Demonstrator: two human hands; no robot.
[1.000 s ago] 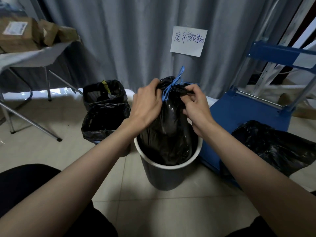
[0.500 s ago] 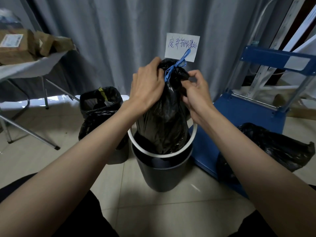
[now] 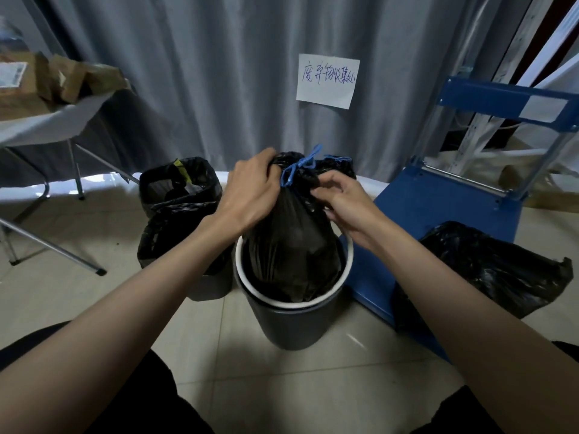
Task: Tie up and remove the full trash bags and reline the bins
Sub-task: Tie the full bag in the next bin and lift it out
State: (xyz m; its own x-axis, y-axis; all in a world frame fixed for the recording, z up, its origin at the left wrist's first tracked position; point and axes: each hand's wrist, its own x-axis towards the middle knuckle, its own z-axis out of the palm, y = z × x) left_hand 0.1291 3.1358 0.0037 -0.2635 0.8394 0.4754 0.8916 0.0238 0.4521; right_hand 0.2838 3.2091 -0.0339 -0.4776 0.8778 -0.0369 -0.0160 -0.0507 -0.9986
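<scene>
Left hand [image 3: 250, 191] gripping gathered neck of black trash bag [image 3: 291, 245], right hand [image 3: 343, 195] pinching plastic beside blue drawstring [image 3: 296, 172], probably to lift it clear of grey bin [image 3: 294, 321].

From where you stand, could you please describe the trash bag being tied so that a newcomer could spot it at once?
Below the handwritten paper sign on the grey curtain stands a round dark bin with a white rim. The black trash bag rises from it, gripped by both hands. Unlike the open-topped bags nearby, its neck is cinched with a blue drawstring.
</scene>
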